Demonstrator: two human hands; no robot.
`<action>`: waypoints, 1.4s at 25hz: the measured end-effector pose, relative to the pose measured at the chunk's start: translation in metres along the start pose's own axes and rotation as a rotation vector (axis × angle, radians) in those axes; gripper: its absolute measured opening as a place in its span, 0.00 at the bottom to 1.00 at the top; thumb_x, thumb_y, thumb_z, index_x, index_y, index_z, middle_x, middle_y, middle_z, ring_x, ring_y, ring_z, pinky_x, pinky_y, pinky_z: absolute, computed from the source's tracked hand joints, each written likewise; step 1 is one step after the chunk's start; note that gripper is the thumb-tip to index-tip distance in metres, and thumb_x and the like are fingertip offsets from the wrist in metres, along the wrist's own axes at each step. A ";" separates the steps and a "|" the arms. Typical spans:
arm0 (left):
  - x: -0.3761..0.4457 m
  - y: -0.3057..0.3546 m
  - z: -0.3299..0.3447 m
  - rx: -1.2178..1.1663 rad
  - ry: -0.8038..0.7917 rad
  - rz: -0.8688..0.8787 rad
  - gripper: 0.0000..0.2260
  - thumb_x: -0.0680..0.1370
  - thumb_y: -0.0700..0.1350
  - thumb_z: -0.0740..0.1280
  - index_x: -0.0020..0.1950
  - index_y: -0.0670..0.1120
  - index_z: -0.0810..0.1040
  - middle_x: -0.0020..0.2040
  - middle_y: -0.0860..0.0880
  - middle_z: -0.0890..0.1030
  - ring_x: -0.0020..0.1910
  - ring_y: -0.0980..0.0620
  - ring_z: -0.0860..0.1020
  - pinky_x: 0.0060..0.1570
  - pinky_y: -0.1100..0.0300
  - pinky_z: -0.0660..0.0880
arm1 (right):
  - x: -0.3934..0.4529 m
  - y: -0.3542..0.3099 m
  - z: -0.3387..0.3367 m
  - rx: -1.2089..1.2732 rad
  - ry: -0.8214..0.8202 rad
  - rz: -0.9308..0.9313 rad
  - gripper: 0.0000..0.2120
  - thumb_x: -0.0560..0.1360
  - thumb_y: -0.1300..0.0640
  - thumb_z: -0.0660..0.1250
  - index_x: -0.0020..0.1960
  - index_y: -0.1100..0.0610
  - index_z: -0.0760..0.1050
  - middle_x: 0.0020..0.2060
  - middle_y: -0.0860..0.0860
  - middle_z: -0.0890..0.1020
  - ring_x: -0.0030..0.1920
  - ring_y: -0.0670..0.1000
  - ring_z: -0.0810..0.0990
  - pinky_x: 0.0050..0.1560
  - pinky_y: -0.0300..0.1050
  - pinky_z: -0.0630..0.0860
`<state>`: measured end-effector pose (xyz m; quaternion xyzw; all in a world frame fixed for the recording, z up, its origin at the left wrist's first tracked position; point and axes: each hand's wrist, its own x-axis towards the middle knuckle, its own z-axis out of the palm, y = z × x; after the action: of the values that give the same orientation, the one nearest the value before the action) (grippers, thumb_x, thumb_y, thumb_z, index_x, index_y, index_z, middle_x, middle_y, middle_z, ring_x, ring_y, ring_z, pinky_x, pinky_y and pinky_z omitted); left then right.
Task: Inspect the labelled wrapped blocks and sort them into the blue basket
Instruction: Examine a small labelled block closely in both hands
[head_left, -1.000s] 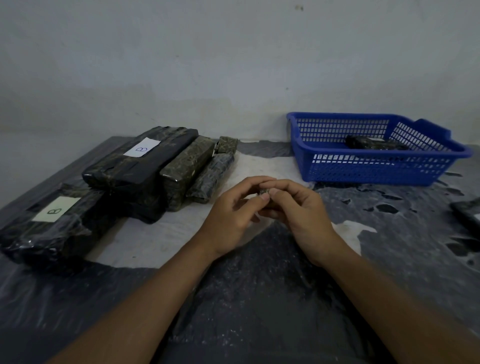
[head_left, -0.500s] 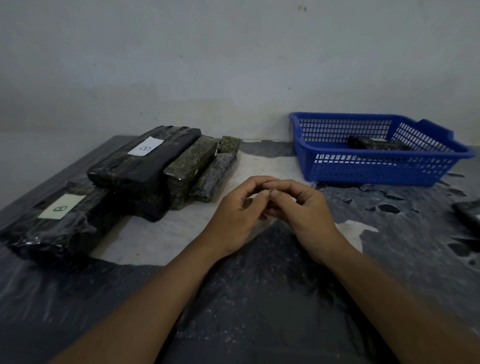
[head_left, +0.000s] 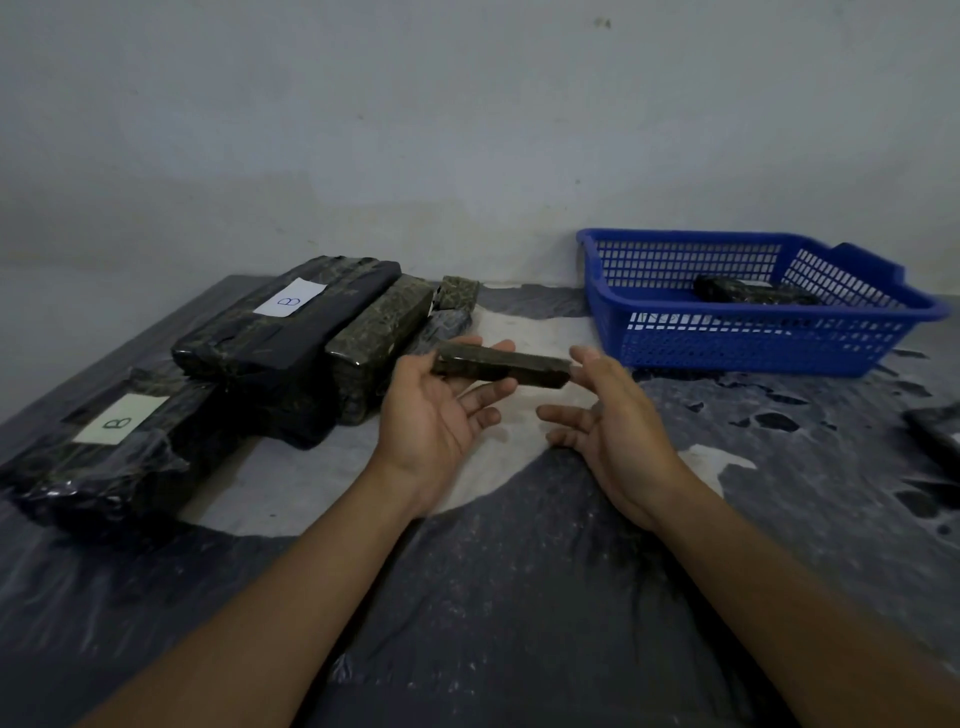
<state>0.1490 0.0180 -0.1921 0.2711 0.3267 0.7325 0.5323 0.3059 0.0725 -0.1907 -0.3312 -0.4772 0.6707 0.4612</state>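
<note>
Head view: a slim wrapped block (head_left: 501, 366) lies crosswise at frame centre, long axis left to right. The left hand (head_left: 434, 410) pinches its left end; the right hand (head_left: 605, 410), fingers spread, seemingly touches the right end, nearer the blue basket (head_left: 753, 340) at upper right.

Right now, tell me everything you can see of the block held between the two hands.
The block is a slim, long bar, dark with an olive speckle, apparently film-wrapped; no label shows. It lies level above the table, running left-right, clear of the pile and short of the basket. The left hand holds its left end, fingers beneath and thumb on top; the right hand, fingers straight, touches its right end.
</note>
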 end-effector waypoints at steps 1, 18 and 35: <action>0.000 0.001 0.000 -0.039 -0.008 -0.009 0.19 0.84 0.53 0.51 0.53 0.46 0.79 0.61 0.39 0.84 0.41 0.47 0.84 0.34 0.59 0.75 | 0.000 0.001 0.000 -0.001 -0.017 0.008 0.09 0.86 0.49 0.58 0.59 0.50 0.75 0.58 0.52 0.78 0.43 0.52 0.82 0.40 0.45 0.78; -0.001 -0.022 -0.003 0.991 0.120 0.389 0.22 0.81 0.58 0.65 0.73 0.68 0.62 0.75 0.56 0.66 0.67 0.52 0.75 0.63 0.50 0.78 | -0.005 0.007 -0.001 -0.080 -0.132 -0.208 0.20 0.72 0.47 0.72 0.63 0.50 0.80 0.57 0.49 0.85 0.53 0.53 0.87 0.45 0.42 0.81; -0.007 -0.022 0.003 0.853 -0.114 0.272 0.18 0.75 0.63 0.65 0.57 0.53 0.77 0.53 0.57 0.83 0.53 0.56 0.82 0.46 0.58 0.76 | -0.004 0.010 -0.004 -0.102 -0.189 -0.250 0.12 0.85 0.62 0.59 0.60 0.63 0.80 0.54 0.60 0.86 0.57 0.61 0.85 0.61 0.55 0.82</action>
<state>0.1666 0.0168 -0.2070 0.5466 0.5311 0.5793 0.2890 0.3083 0.0688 -0.2014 -0.2279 -0.5893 0.6112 0.4767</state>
